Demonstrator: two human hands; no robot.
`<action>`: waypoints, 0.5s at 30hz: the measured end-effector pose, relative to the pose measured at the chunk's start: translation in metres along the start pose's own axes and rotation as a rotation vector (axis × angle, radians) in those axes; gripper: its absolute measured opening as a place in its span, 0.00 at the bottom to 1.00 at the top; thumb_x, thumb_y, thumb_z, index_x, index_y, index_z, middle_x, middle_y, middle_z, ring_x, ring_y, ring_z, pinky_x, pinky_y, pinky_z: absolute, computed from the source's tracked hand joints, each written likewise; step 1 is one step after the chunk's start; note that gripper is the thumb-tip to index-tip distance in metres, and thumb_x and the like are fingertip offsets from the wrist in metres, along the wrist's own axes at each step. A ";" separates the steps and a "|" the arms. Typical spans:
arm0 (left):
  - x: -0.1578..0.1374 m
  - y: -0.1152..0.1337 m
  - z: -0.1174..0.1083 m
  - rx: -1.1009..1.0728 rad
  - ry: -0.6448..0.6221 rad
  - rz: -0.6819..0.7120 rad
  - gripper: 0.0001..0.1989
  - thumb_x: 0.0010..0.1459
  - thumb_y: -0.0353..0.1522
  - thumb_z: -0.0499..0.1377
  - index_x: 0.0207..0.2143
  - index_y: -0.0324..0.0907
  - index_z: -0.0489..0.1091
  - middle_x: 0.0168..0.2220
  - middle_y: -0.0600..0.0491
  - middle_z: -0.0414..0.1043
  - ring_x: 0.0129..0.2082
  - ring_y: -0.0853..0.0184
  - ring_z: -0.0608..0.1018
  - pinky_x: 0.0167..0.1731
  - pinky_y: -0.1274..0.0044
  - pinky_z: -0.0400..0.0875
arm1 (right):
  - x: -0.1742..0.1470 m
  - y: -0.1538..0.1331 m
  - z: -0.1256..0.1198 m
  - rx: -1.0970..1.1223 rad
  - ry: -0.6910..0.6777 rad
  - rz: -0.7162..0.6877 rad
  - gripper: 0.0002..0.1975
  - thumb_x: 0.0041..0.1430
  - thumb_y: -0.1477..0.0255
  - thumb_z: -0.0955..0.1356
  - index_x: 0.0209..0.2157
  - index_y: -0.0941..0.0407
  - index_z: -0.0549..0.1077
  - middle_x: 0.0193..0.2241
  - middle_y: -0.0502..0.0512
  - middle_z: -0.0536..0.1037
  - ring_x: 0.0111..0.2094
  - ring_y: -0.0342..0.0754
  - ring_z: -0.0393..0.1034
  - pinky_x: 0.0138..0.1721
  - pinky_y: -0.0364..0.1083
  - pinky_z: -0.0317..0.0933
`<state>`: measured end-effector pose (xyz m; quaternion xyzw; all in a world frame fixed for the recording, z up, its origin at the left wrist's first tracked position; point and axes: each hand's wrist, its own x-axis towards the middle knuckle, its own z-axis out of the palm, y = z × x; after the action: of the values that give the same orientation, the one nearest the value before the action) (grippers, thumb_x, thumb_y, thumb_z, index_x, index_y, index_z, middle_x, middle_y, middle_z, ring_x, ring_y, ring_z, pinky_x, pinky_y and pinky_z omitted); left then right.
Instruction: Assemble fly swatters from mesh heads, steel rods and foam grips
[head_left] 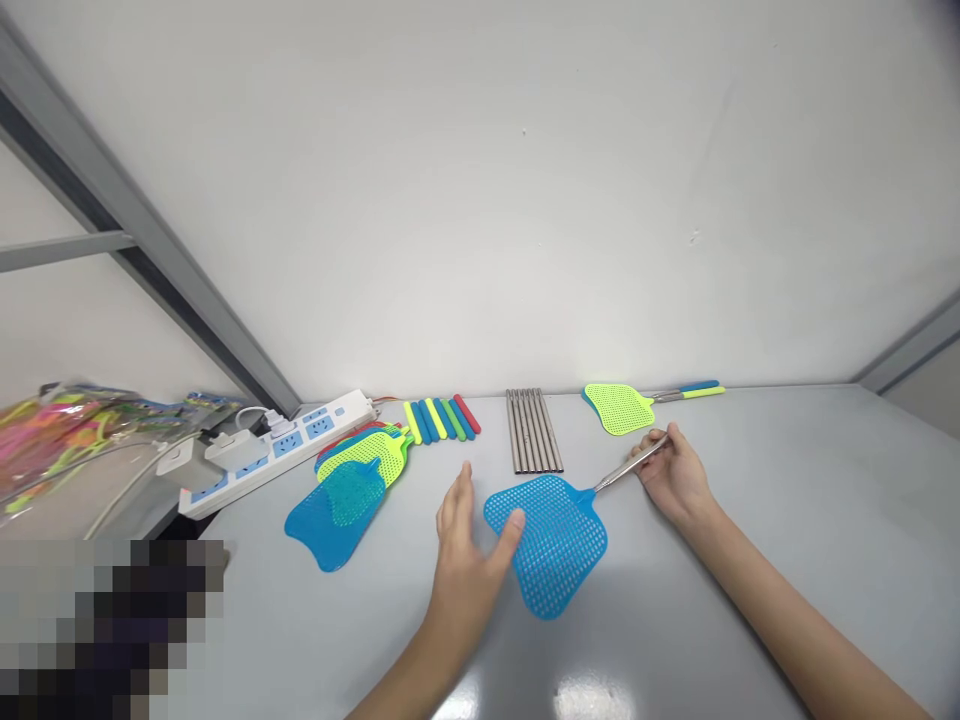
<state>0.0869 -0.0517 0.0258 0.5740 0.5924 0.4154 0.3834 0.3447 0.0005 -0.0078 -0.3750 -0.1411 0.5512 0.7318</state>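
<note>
A blue fly swatter (553, 545) is held over the table by its metal rod, pinched near the rod's end in my right hand (673, 474). No coloured grip shows on that rod. My left hand (469, 545) is open beside the mesh head, its thumb over the head's left edge; whether it touches cannot be made out. Behind the head lies a row of several metal rods (531, 430). Beyond my right hand, a yellow-green fly swatter (619, 410) rests partly on a blue one, both with coloured grips (701, 389).
Loose swatter heads (330, 520) in blue, yellow-green and red overlap at the left. Several coloured grips (440, 420) lie in a row beside them. A white power strip (277, 455) with plugs and cables runs along the table's left edge, near plastic-bagged items (67, 430). A wall stands behind.
</note>
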 end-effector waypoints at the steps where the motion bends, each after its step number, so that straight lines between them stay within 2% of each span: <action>1: 0.002 0.002 -0.001 -0.157 -0.015 -0.108 0.34 0.48 0.41 0.54 0.56 0.43 0.46 0.54 0.47 0.51 0.54 0.61 0.55 0.51 0.68 0.51 | 0.000 0.000 0.000 0.001 0.001 -0.001 0.13 0.51 0.62 0.61 0.20 0.56 0.63 0.15 0.45 0.61 0.17 0.40 0.59 0.24 0.42 0.60; 4: 0.004 0.007 -0.002 -0.638 -0.162 -0.393 0.28 0.49 0.38 0.55 0.52 0.39 0.53 0.47 0.44 0.63 0.47 0.62 0.67 0.46 0.71 0.60 | -0.001 0.002 0.000 -0.003 -0.005 -0.013 0.13 0.50 0.62 0.62 0.20 0.56 0.63 0.17 0.45 0.62 0.17 0.39 0.58 0.23 0.41 0.59; 7: 0.002 0.008 0.002 -0.918 -0.273 -0.511 0.19 0.50 0.36 0.55 0.43 0.34 0.63 0.40 0.44 0.69 0.41 0.61 0.72 0.42 0.72 0.65 | -0.002 0.003 0.000 -0.029 0.003 -0.045 0.13 0.50 0.62 0.62 0.20 0.56 0.64 0.17 0.45 0.62 0.17 0.39 0.59 0.23 0.41 0.60; 10: -0.001 0.005 0.006 -0.990 -0.248 -0.601 0.16 0.49 0.35 0.55 0.39 0.34 0.66 0.38 0.44 0.71 0.36 0.61 0.74 0.39 0.72 0.67 | -0.004 0.004 0.001 -0.057 0.020 -0.081 0.12 0.50 0.63 0.62 0.20 0.56 0.65 0.17 0.46 0.63 0.18 0.39 0.59 0.24 0.42 0.61; 15: -0.004 0.000 0.008 -0.940 -0.226 -0.694 0.20 0.47 0.38 0.57 0.41 0.36 0.66 0.37 0.44 0.72 0.34 0.60 0.75 0.36 0.69 0.69 | -0.014 0.004 0.011 -0.048 -0.014 -0.055 0.10 0.49 0.67 0.63 0.19 0.56 0.64 0.19 0.46 0.64 0.18 0.39 0.58 0.22 0.42 0.59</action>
<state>0.0946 -0.0547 0.0224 0.1562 0.4533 0.4201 0.7705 0.3303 -0.0073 -0.0004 -0.3846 -0.1695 0.5301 0.7365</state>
